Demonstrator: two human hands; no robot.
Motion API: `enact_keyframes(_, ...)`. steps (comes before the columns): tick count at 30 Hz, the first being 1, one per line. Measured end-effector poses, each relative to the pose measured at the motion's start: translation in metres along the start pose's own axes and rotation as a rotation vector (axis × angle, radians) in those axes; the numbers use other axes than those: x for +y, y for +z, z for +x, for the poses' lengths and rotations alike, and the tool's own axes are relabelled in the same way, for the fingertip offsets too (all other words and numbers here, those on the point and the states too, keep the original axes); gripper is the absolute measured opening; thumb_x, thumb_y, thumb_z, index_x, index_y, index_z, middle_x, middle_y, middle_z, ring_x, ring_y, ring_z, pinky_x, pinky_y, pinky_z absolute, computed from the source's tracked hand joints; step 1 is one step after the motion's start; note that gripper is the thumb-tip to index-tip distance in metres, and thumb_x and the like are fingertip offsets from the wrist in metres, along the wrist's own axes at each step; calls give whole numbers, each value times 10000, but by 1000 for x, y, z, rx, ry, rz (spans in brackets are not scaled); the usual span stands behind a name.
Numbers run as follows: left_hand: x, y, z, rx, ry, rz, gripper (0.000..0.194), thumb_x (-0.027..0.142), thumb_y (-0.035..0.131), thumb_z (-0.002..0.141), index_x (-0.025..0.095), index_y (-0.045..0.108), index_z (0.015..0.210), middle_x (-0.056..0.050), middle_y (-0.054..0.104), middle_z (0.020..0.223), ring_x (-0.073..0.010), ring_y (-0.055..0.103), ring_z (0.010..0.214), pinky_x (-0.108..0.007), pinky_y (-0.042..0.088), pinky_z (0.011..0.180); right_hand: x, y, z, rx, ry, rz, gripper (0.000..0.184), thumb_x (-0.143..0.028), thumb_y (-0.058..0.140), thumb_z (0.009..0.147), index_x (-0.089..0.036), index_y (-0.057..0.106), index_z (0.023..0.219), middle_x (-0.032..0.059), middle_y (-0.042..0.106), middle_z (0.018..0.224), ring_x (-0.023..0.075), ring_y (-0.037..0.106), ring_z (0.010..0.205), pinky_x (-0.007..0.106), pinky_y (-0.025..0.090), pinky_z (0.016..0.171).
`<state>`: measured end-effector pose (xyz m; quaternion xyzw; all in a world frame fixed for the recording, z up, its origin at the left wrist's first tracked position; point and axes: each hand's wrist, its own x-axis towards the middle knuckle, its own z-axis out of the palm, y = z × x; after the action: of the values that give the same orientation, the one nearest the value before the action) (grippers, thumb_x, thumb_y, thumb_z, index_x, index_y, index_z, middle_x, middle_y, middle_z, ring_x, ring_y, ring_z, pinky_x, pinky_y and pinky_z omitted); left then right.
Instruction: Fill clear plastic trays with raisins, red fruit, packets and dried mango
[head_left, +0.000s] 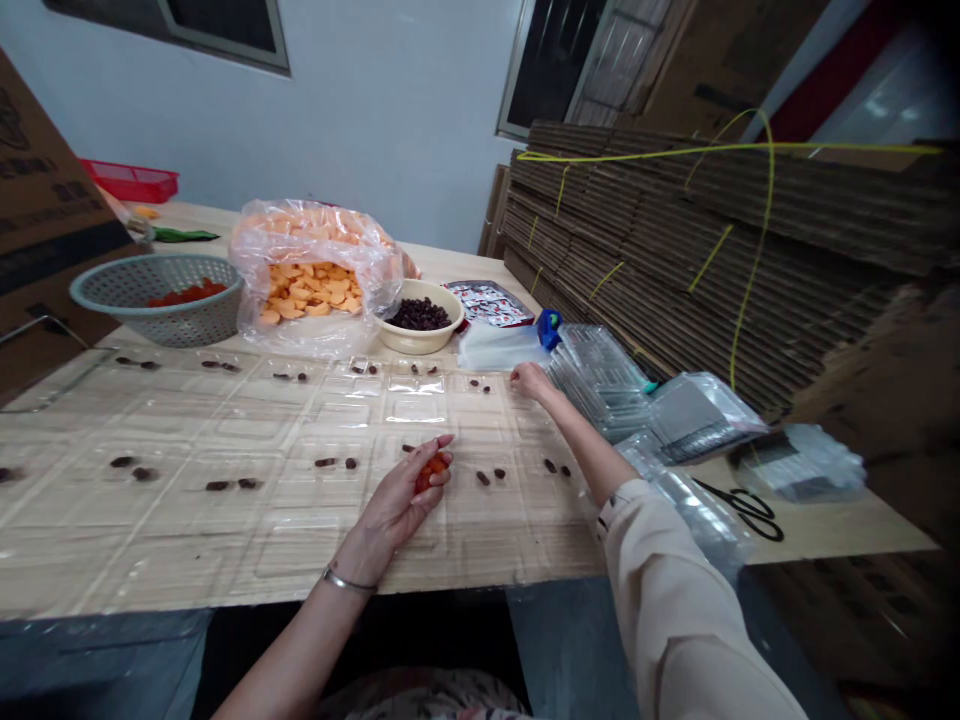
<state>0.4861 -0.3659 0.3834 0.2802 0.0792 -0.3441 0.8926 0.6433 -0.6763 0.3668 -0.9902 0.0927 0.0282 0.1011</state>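
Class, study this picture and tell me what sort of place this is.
Probably a small food-packing workroom: clear plastic trays lie across the table with dark pieces in their cells, a bag holds orange slices, and flattened cardboard is stacked alongside.

Nothing can be read: the carton (37,200) left of the basket (157,300) bears dark printing too skewed to make out, and the packets (487,303) right of it carry print too small to read

Right arm: beige long sleeve (679,600), fitted cuff. Left wrist: thin silver bangle (349,581). Patterned garment (420,697) at lap, pattern indistinct.
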Motion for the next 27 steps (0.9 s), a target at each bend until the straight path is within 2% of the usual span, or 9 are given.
enact_keyframes(3,-3,1,1,-2,-16,-5,301,189,732,791,88,654,1063,-17,557,786,-11,412,528,-78,188,339,4,-5,-3,-15,-6,13,200,-331,638,930,-144,668,997,58,686,1056,203,656,980,420,527,898)
enact_keyframes(7,-5,0,3,-16,-34,-26,294,187,709,813,83,648,1081,-28,569,794,-13,417,528,-79,187,339,1,-20,-15,50,-44,88,198,-238,575,947,-119,682,1064,75,716,973,198,666,917,358,514,862)
enact_keyframes(9,-4,0,4,-9,-27,-50,286,184,701,818,82,643,1079,-33,574,798,-15,423,529,-79,187,341,-9,-29,-28,89,-71,135,234,-198,539,931,-84,702,1054,98,726,925,213,663,900,321,499,824)
enact_keyframes(11,-3,1,5,7,-13,-71,240,173,696,814,76,643,1027,-33,569,787,-15,427,526,-80,184,343,-28,-34,-49,72,-137,197,256,-246,546,919,-91,720,1026,82,726,886,202,658,851,285,494,760)
enact_keyframes(13,-3,4,8,24,11,-77,175,163,684,812,70,639,954,-33,562,771,-16,427,521,-84,186,347,-54,-36,-79,-30,-305,326,278,-342,593,898,-135,722,1032,44,715,862,169,645,787,248,491,690)
enact_keyframes(16,-5,9,13,63,82,-68,91,167,658,825,86,623,848,-18,548,722,-22,417,507,-103,182,354,-92,-33,-133,-224,-736,606,299,-382,658,867,-168,706,1069,40,683,894,149,621,764,241,495,654)
enact_keyframes(19,-10,10,18,121,187,-19,132,202,673,817,115,589,766,25,495,636,-22,369,469,-126,157,359,-116,-27,-172,-157,-941,638,206,-271,607,916,-209,701,1089,56,639,976,158,613,869,290,516,763)
enact_keyframes(22,-13,9,17,166,291,92,234,305,703,800,133,557,742,41,473,614,-22,343,446,-140,132,358,-122,-17,-185,-57,-945,610,234,-169,548,937,-237,690,1110,65,618,1021,173,605,964,336,519,852)
enact_keyframes(27,-16,5,12,159,348,194,394,499,710,772,142,543,767,44,478,590,-26,347,430,-134,121,357,-119,-1,-173,-51,-870,619,209,-149,578,915,-257,715,1030,47,654,1027,175,647,944,343,542,851)
